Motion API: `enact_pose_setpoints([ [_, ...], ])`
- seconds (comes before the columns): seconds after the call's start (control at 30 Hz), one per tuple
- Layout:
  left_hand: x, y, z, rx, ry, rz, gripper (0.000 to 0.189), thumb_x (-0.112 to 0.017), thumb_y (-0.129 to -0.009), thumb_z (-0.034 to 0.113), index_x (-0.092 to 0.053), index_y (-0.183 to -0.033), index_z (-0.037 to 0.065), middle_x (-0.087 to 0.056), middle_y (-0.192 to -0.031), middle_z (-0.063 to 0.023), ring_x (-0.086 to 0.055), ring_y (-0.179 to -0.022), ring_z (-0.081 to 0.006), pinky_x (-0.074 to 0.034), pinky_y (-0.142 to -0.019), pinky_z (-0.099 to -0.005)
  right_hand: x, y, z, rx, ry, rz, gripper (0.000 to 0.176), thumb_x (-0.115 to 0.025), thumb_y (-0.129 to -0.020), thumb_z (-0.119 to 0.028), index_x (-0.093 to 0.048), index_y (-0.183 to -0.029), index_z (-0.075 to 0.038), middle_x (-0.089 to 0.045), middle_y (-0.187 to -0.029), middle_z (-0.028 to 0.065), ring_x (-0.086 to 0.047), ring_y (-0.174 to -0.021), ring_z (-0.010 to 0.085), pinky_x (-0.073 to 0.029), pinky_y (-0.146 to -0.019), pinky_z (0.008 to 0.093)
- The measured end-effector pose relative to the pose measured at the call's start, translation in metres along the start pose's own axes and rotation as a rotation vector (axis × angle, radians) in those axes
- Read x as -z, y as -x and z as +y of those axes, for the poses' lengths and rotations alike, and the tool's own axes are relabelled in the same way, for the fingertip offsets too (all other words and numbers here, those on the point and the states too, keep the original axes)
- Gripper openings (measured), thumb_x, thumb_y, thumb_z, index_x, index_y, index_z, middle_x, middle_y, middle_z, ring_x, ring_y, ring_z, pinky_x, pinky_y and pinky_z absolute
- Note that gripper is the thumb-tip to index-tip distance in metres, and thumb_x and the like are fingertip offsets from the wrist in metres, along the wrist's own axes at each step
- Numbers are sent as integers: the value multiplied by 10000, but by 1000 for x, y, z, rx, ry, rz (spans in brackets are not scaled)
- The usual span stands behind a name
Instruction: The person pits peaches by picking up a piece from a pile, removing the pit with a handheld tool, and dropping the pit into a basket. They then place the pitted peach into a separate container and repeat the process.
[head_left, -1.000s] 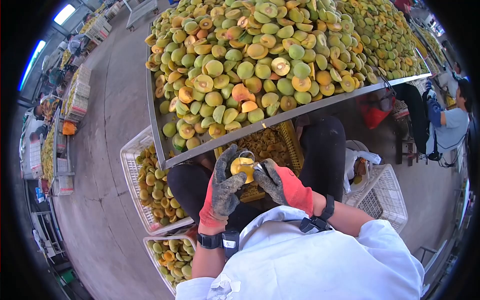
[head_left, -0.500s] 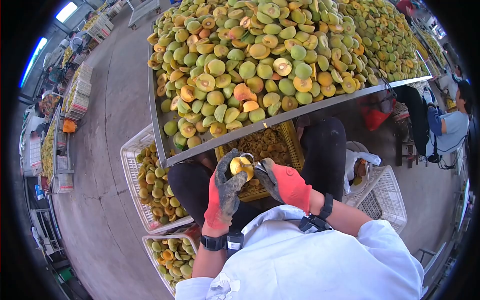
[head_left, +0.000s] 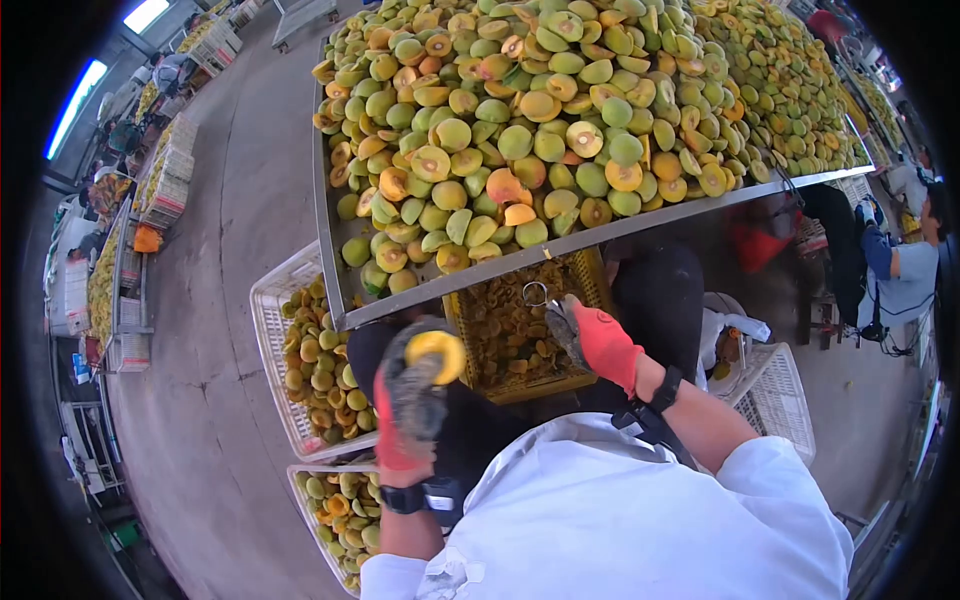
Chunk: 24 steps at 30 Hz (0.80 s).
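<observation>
My left hand, in a red glove with dirt-darkened palm and fingers, is smeared by motion above my left thigh. A yellow peach half sits in its grip, with a darker hollow at the centre. My right hand, gloved the same way, is closed around a small pitting tool whose metal ring sticks out to the left. That ring is over a yellow crate between my knees, which holds pieces of scooped-out fruit flesh. The tool's handle is mostly hidden by the fingers.
A metal-edged table heaped with halved peaches spans the front. White crates of fruit stand at my left; another white crate is at right. A co-worker sits far right.
My hands have come apart. The left moved left and toward me with the peach half; the right drew slightly right with the ring tool, off the fruit.
</observation>
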<state>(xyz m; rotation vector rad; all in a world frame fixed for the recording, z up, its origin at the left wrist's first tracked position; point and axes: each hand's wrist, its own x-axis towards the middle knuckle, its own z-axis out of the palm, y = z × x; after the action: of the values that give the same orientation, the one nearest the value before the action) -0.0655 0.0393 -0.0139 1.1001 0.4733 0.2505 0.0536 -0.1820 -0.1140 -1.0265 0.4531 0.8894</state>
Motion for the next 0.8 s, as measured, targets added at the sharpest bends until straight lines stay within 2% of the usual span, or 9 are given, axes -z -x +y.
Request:
enact_pose_setpoints([
  [0.17,118,-27,49,-327,-55,307,420,-630,-852,128,-508,-1233,-2,-604,-1101,-106,-581,-1004,-178,-461,-906,-295,15,-8,6,-163,-522,-164,314,-500,-965,-323,-614,-1082,-55,-652,-1047,39,-619,-986,155,-489,-839,226],
  [0.27,138,-56,50,-479,-152,381,428,-589,-888,173,-488,-1272,14,-587,-1145,-116,-579,-1026,-199,-461,-921,-319,23,-16,9,-180,-483,-265,293,-515,-961,-304,-616,-1077,-54,-653,-1044,37,-612,-1008,153,-489,-853,231],
  [0.3,143,-74,39,-554,-285,381,422,-555,-909,211,-488,-1285,29,-574,-1176,-127,-587,-1033,-216,-472,-917,-329,6,-15,1,-311,-774,-98,300,-493,-967,-341,-624,-1067,-90,-658,-1000,28,-618,-913,139,-498,-767,233],
  [0.37,144,-103,28,-697,-550,388,423,-488,-952,287,-488,-1309,59,-548,-1240,-149,-602,-1046,-250,-494,-909,-349,3,-14,-15,-228,-534,-253,303,-479,-970,-364,-627,-1045,-111,-651,-952,12,-604,-832,130,-481,-687,239],
  [0.43,63,-109,28,-612,-911,70,437,-587,-899,183,-490,-1305,54,-546,-1252,-152,-589,-1061,-224,-468,-922,-336,7,-20,-19,-143,-286,-393,308,-465,-973,-387,-630,-1023,-132,-644,-903,-4,-590,-751,122,-464,-607,244],
  [0.5,0,-116,18,-525,-1035,-75,495,-654,-830,104,-496,-1296,58,-545,-1266,-162,-572,-1108,-239,-448,-944,-356,13,-41,-14,-48,-6,-221,320,-425,-983,-415,-622,-992,-162,-601,-819,-43,-528,-647,96,-397,-523,250],
  [0.6,-25,-153,-22,-591,-1313,-176,499,-612,-841,168,-473,-1320,162,-462,-1345,-164,-542,-1132,-344,-462,-925,-409,7,-30,-9,-23,-83,-166,324,-400,-997,-392,-608,-973,-144,-552,-768,-60,-488,-624,76,-400,-518,269],
  [0.63,-31,-160,-31,-477,-1496,-196,504,-590,-837,138,-464,-1324,173,-431,-1375,-158,-537,-1128,-356,-463,-920,-421,7,-18,-5,453,599,-130,334,-375,-1010,-370,-603,-1005,-126,-573,-813,-59,-482,-657,63,-414,-555,252],
  [0.8,-27,-180,-30,-429,-1444,-214,554,-605,-779,66,-461,-1301,181,-422,-1342,-184,-515,-1119,-387,-457,-922,-433,20,-1,-4,46,-103,-154,291,-400,-1014,-301,-597,-1065,-93,-617,-971,-38,-542,-788,45,-430,-663,204],
])
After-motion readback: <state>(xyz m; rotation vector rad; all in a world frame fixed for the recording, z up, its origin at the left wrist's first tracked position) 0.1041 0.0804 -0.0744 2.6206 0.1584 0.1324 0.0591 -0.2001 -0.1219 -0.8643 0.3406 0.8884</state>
